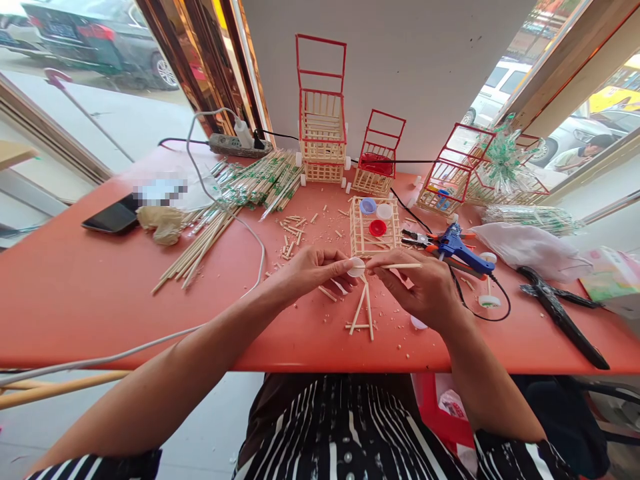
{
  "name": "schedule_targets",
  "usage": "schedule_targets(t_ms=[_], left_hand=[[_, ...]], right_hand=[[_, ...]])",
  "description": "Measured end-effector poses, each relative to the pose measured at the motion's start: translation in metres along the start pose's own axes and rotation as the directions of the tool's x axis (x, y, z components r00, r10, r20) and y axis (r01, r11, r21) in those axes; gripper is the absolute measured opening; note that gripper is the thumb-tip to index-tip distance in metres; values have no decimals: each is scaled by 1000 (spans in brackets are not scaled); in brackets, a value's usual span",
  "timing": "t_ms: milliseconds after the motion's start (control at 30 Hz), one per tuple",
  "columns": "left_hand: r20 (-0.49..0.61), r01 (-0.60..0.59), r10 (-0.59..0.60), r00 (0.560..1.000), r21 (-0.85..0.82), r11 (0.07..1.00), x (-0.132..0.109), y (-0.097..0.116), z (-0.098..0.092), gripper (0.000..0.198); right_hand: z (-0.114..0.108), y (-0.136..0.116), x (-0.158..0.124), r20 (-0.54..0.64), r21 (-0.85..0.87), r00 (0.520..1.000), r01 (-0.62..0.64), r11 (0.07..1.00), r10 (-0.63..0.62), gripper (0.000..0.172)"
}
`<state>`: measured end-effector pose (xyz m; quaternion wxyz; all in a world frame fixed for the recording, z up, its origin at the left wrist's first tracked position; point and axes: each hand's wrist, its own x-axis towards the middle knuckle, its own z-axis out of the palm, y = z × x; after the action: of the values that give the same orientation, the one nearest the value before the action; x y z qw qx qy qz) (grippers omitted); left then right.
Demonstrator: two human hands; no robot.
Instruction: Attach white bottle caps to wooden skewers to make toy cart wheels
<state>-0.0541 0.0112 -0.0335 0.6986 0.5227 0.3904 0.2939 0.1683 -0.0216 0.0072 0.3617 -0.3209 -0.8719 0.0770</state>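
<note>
Between the fingers of my left hand (325, 267) is a small white bottle cap (356, 267). My right hand (425, 283) grips a thin wooden stick (403, 266), whose left end meets the cap; whether it is fixed there I cannot tell. Just below, on the red table, lies an A-shaped frame of sticks (369, 310). Beyond my hands stands a small stick crate (375, 227) holding a lilac cap (368, 206), a white cap (385, 211) and a red cap (377, 228). A pale lilac cap (419, 323) lies partly under my right hand.
A blue glue gun (463, 250) and pliers (417, 238) lie to the right, near black-handled shears (560, 313). Bundled sticks (260, 183) and a white cable (260, 240) occupy the left. Several stick carts (323, 133) stand at the back.
</note>
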Motion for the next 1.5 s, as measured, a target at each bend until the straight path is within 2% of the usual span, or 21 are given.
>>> schedule_targets(t_ms=[233,500,1233,1500], left_hand=[[-17,-4,4,1000,10,1000,1,-2,2,60],[-32,12,-12,999,20,1000,0,0,4,66],[69,-11,6,998,77,997,-1,-1,2,69],[57,-8,4,998,65,998,-1,-1,2,65]], right_hand=[[1,0,-1,19,-13,1000,-11,1000,11,14],[0,-1,-1,13,14,1000,-23,1000,23,14],[1,-2,-1,12,-7,999,-30,1000,30,14],[0,-3,-1,20,-21,1000,-9,1000,9,13]])
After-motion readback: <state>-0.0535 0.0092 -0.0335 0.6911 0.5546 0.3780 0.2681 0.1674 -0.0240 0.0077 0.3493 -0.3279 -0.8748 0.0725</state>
